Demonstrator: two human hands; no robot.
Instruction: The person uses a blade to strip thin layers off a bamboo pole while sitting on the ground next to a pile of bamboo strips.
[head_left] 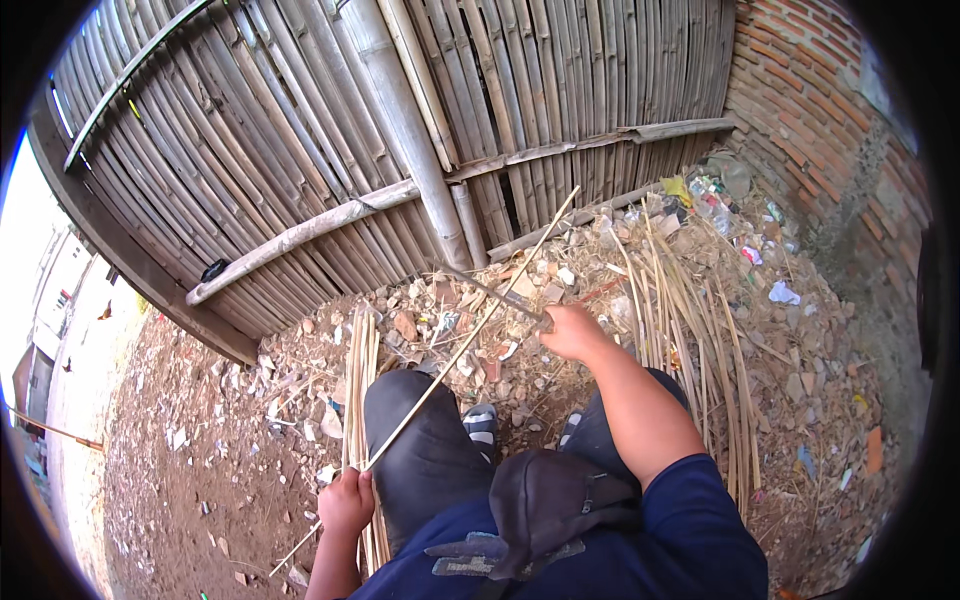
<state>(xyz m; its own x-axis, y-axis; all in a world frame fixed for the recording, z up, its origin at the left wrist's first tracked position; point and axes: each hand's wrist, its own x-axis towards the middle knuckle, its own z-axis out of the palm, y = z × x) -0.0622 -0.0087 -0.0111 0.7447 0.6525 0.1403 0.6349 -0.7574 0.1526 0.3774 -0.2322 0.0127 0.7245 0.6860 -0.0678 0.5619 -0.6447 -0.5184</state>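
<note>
My left hand (345,503) is closed around the lower part of a long, thin bamboo strip (440,375). From there the strip slants up and to the right past my knee, its far end near the foot of the bamboo wall. In my closed right hand (571,333) is a long knife (492,291) with a dark narrow blade pointing up and left; its handle is hidden in the fist. Blade and strip cross in front of me, though whether they touch I cannot tell. Beside my left leg lies a bundle of pale bamboo strips (358,390).
A larger pile of bamboo strips (690,340) lies to my right. Stones, broken brick and litter cover the ground. Ahead stands a bamboo slat wall (300,130) with a thick post (400,120); a brick wall (820,110) rises at the right. Plastic rubbish (710,205) fills the far corner.
</note>
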